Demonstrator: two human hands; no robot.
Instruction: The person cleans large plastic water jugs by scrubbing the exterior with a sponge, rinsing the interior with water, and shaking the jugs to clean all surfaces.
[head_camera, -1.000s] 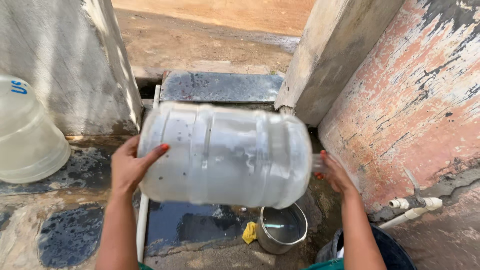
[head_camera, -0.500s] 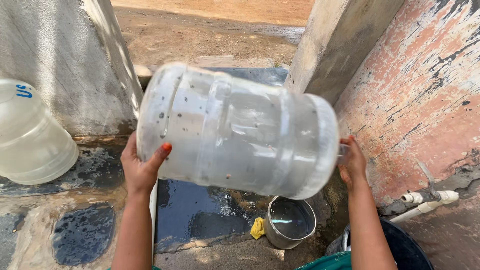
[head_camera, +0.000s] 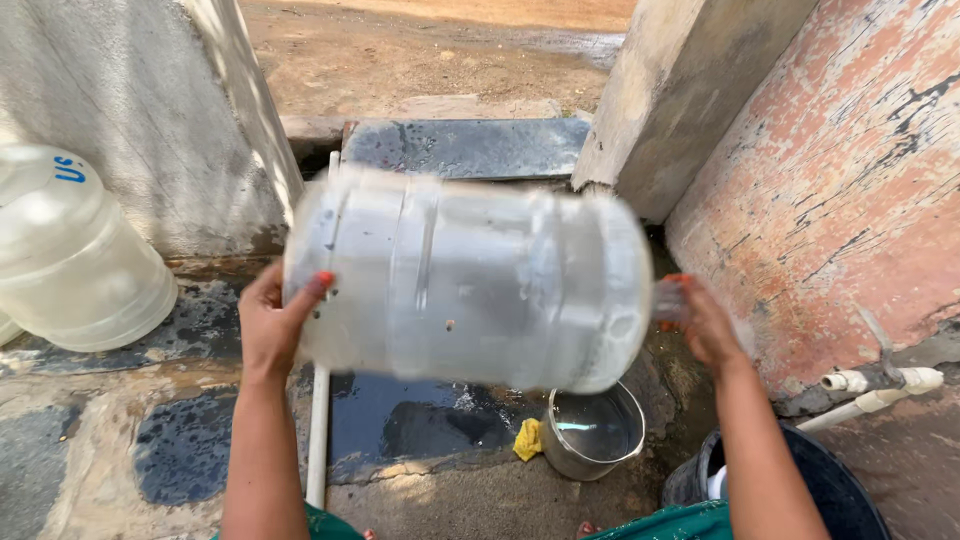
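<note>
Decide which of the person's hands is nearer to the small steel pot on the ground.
Right. The right hand grips the big jug's neck, just above and right of the steel pot. The left hand holds the jug's base, farther left.

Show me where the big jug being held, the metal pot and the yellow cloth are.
big clear jug (head_camera: 470, 280), head view, middle of its ribbed side.
metal pot (head_camera: 570, 460), head view, its near outer wall.
yellow cloth (head_camera: 528, 440), head view, centre of the crumpled piece.
</note>
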